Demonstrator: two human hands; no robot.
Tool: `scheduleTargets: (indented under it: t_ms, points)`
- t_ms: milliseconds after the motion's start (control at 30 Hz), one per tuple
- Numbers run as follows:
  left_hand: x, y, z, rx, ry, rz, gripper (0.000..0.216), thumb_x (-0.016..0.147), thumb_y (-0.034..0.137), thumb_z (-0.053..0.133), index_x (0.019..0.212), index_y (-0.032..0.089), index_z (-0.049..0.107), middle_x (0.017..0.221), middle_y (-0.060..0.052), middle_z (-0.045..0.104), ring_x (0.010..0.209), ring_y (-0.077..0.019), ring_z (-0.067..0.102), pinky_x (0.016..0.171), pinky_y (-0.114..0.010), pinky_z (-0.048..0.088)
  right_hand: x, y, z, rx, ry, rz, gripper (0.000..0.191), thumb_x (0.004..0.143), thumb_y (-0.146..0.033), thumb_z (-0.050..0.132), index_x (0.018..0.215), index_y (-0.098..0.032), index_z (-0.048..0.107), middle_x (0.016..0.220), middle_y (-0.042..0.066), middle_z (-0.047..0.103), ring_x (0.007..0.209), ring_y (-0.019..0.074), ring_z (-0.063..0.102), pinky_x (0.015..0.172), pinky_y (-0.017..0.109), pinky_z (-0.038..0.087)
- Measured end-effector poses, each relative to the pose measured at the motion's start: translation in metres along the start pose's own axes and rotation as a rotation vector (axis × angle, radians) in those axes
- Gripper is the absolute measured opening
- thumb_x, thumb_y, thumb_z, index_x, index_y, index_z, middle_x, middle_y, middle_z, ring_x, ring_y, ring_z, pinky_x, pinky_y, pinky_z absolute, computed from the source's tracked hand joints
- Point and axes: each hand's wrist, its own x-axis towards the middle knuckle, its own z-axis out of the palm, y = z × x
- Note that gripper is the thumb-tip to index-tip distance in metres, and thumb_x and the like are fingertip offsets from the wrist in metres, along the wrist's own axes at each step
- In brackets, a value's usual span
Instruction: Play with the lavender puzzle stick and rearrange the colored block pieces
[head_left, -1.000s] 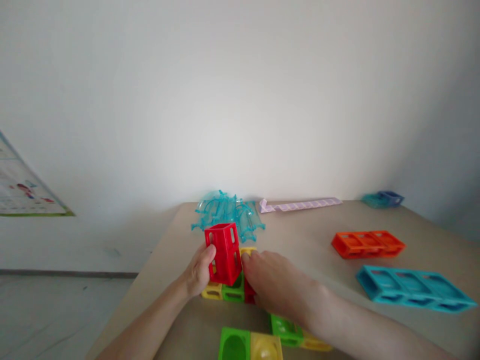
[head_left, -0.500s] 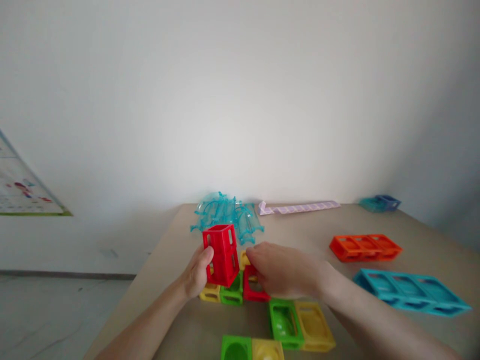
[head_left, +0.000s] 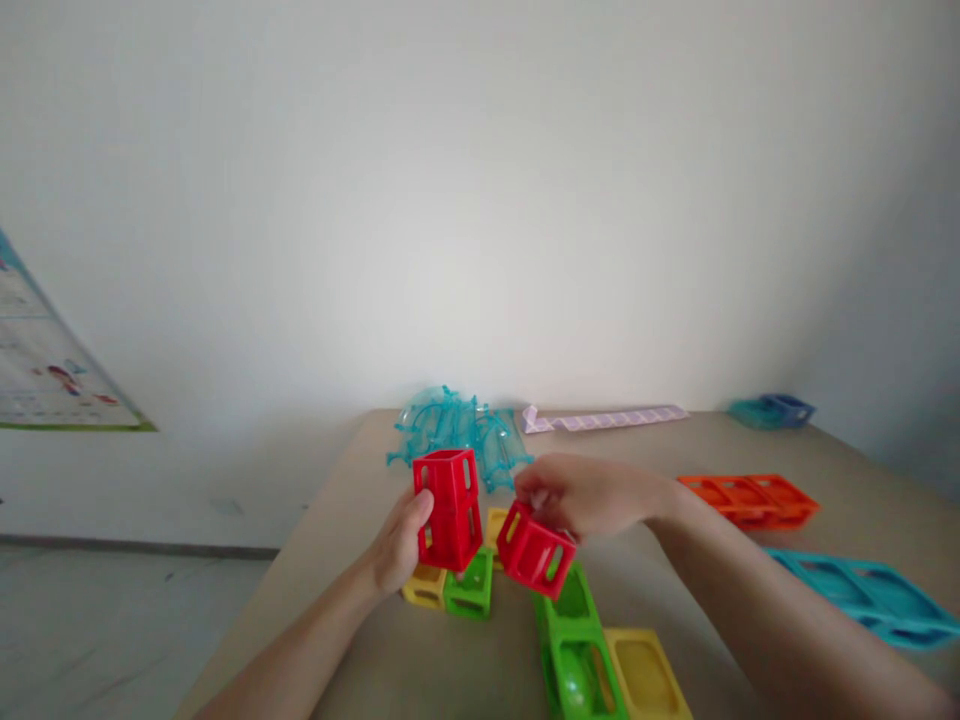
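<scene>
My left hand [head_left: 397, 545] is closed around a tall red hollow block [head_left: 448, 507], held upright above a row of small yellow and green blocks [head_left: 454, 588] on the table. Just to its right, my right hand [head_left: 581, 493] pinches a single red cube block [head_left: 536, 549] from above and holds it tilted in the air. Below that cube lie a long green block [head_left: 579, 650] and a yellow block [head_left: 646, 675] side by side.
A heap of clear teal curved pieces [head_left: 457, 435] lies behind my hands. A lilac strip [head_left: 604, 417] runs along the far edge of the wooden table [head_left: 352, 640]. An orange frame [head_left: 750, 498] and a teal frame [head_left: 870, 595] lie at the right, small blue pieces [head_left: 772, 409] in the far corner.
My right hand has lifted the single red cube off the row of blocks and raised it, tilted. The left hand kept its hold on the tall red block. The view shifted slightly.
</scene>
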Motion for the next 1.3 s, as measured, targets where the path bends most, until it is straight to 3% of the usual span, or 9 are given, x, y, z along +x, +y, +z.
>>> scheduleTargets:
  t_ms: [233,433,567,700,867,967,1067,1133,1300]
  points:
    - [0.003,-0.002,-0.008,-0.035,-0.078,0.127,0.045,0.08,0.052,0.057,0.109,0.019,0.054,0.085,-0.007,0.07,0.061,-0.0212,0.067,0.054,-0.033,0.055,-0.016,-0.011,-0.019,0.556,0.273,-0.141,0.01,0.073,-0.019,0.056,0.079,-0.013,0.061,0.065,0.0,0.059,0.054,0.0107,0.054,0.047,0.022,0.048]
    - [0.01,0.001,-0.015,0.044,0.099,0.391,0.042,0.074,0.039,0.069,0.109,0.019,0.056,0.094,-0.006,0.068,0.08,-0.0188,0.065,0.066,-0.027,0.053,-0.002,-0.022,-0.008,0.673,0.596,-0.134,0.019,0.074,-0.031,0.067,0.079,-0.013,0.061,0.064,0.001,0.062,0.054,0.0113,0.057,0.047,0.023,0.05]
    - [0.013,0.006,-0.016,0.196,0.111,0.43,0.047,0.069,0.03,0.074,0.111,0.018,0.059,0.105,-0.007,0.067,0.092,-0.0207,0.063,0.078,-0.028,0.051,0.009,-0.022,0.004,0.631,0.641,-0.191,0.018,0.077,-0.032,0.064,0.077,-0.014,0.06,0.059,-0.001,0.062,0.049,0.0104,0.056,0.047,0.022,0.046]
    - [0.012,0.005,-0.017,0.271,0.062,0.391,0.05,0.069,0.028,0.074,0.116,0.019,0.059,0.11,-0.007,0.067,0.097,-0.0227,0.063,0.083,-0.03,0.05,0.016,-0.022,0.014,0.504,0.737,-0.197,0.016,0.078,-0.03,0.063,0.078,-0.014,0.064,0.069,0.002,0.066,0.06,0.0124,0.059,0.054,0.022,0.045]
    - [0.011,0.006,-0.015,0.293,0.02,0.387,0.048,0.072,0.031,0.071,0.117,0.017,0.059,0.111,-0.009,0.067,0.098,-0.0244,0.063,0.085,-0.033,0.05,0.015,-0.027,0.017,0.48,0.716,-0.192,0.03,0.086,-0.04,0.054,0.079,-0.014,0.065,0.071,0.002,0.066,0.063,0.0141,0.059,0.057,0.023,0.045]
    - [0.011,0.007,-0.014,0.237,0.022,0.377,0.056,0.075,0.035,0.069,0.124,0.017,0.051,0.106,-0.009,0.067,0.091,-0.0227,0.064,0.079,-0.032,0.051,0.012,-0.032,0.019,0.481,0.667,-0.271,0.035,0.089,-0.046,0.05,0.091,-0.015,0.064,0.081,0.004,0.068,0.073,0.0163,0.062,0.062,0.025,0.048]
    - [0.012,0.007,-0.014,0.16,0.032,0.348,0.055,0.077,0.041,0.066,0.124,0.021,0.044,0.097,-0.007,0.067,0.076,-0.0182,0.065,0.066,-0.028,0.051,0.015,-0.031,0.021,0.412,0.716,-0.279,0.033,0.08,-0.045,0.064,0.097,-0.016,0.061,0.09,0.004,0.068,0.083,0.0186,0.063,0.071,0.028,0.05]
    - [0.012,0.006,-0.015,0.156,0.091,0.387,0.052,0.075,0.041,0.068,0.118,0.022,0.045,0.101,-0.006,0.063,0.079,-0.0174,0.064,0.066,-0.027,0.052,0.019,-0.028,0.021,0.451,0.78,-0.219,0.033,0.078,-0.045,0.067,0.092,-0.016,0.059,0.085,0.004,0.068,0.077,0.0183,0.064,0.068,0.029,0.052]
    - [0.012,0.005,-0.017,0.37,0.205,0.548,0.073,0.058,0.029,0.084,0.12,0.022,0.046,0.12,-0.009,0.054,0.106,-0.0231,0.058,0.09,-0.033,0.047,0.026,-0.022,0.018,0.745,0.801,-0.131,0.038,0.078,-0.041,0.067,0.103,-0.017,0.052,0.087,0.006,0.068,0.073,0.0187,0.067,0.059,0.032,0.058]
